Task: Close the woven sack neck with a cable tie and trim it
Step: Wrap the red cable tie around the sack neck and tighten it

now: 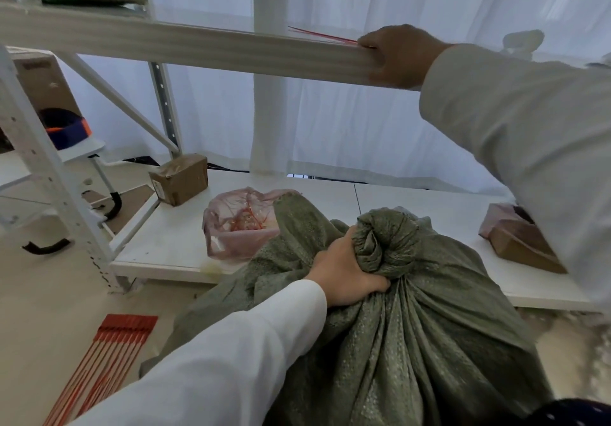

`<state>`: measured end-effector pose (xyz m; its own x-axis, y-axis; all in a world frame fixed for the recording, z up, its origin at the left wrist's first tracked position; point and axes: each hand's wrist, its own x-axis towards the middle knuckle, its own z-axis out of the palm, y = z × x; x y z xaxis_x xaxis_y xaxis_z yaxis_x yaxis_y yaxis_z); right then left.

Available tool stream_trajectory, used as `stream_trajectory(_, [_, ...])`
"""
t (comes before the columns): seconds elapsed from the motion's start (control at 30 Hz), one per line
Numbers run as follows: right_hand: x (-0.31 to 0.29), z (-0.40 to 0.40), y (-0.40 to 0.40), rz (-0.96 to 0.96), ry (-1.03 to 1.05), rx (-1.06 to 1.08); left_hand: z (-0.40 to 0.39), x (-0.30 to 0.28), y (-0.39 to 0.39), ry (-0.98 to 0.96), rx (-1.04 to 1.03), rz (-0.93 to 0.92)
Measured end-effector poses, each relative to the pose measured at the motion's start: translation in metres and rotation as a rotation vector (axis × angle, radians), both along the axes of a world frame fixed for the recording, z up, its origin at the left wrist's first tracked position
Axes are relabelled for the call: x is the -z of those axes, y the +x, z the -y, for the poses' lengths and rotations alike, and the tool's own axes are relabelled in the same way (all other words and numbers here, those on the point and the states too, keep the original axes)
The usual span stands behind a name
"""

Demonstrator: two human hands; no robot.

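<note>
A full green woven sack (413, 343) stands on the floor in front of me. Its neck (385, 243) is gathered and twisted into a knob. My left hand (344, 273) grips the sack just below that twisted neck. My right hand (396, 57) is raised to the upper shelf beam (198, 47), fingers curled over its top edge. Thin red cable ties (322, 36) stick out leftward from under those fingers along the shelf top; whether the fingers pinch them is hidden.
A bundle of red cable ties (105, 363) lies on the floor at lower left. On the low white shelf (172, 243) sit a pink plastic bag with red offcuts (238, 227), a small cardboard box (180, 179) and a brown package (522, 243). White curtains hang behind.
</note>
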<state>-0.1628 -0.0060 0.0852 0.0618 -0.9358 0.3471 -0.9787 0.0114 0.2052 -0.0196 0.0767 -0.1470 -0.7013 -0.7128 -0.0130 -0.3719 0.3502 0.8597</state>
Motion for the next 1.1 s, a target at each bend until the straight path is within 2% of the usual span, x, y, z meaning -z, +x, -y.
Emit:
stream_trajectory(0.07, [-0.004, -0.011, -0.004, 0.034, -0.106, -0.021, 0.0, 0.001, -0.001, 0.0, -0.004, 0.001])
stream_trajectory(0.17, [-0.007, -0.032, -0.01, 0.195, -0.312, -0.067, 0.002, 0.003, -0.001, 0.018, -0.013, 0.004])
stream_trajectory(0.3, [0.019, -0.064, -0.014, 0.655, -0.485, -0.074, 0.002, 0.006, -0.003, 0.014, -0.014, -0.014])
stream_trajectory(0.4, [0.059, -0.095, -0.004, 0.918, -0.399, -0.063, 0.003, 0.006, -0.003, 0.001, -0.015, -0.017])
stream_trajectory(0.53, [0.126, -0.138, 0.006, 0.989, -0.139, -0.016, 0.002, 0.009, -0.002, 0.013, -0.023, -0.031])
stream_trajectory(0.6, [0.15, -0.149, 0.007, 1.0, -0.104, -0.011, 0.0, 0.009, -0.001, 0.025, -0.027, -0.047])
stream_trajectory(0.7, [0.162, -0.151, -0.001, 1.104, -0.094, -0.058, -0.001, 0.012, 0.001, 0.046, -0.038, -0.076])
stream_trajectory(0.8, [0.164, -0.151, -0.004, 1.292, 0.106, -0.17, 0.0, 0.014, 0.002, 0.071, -0.029, -0.105])
stream_trajectory(0.87, [0.165, -0.153, -0.003, 1.272, 0.187, -0.169, -0.002, 0.012, 0.002, 0.066, -0.027, -0.121])
stream_trajectory(0.93, [0.163, -0.155, 0.0, 1.22, 0.166, -0.139, -0.003, 0.01, 0.003, 0.048, 0.0, -0.119])
stream_trajectory(1.1, [0.154, -0.166, 0.035, 0.701, 0.024, -0.116, -0.003, 0.003, 0.011, 0.005, 0.078, -0.095])
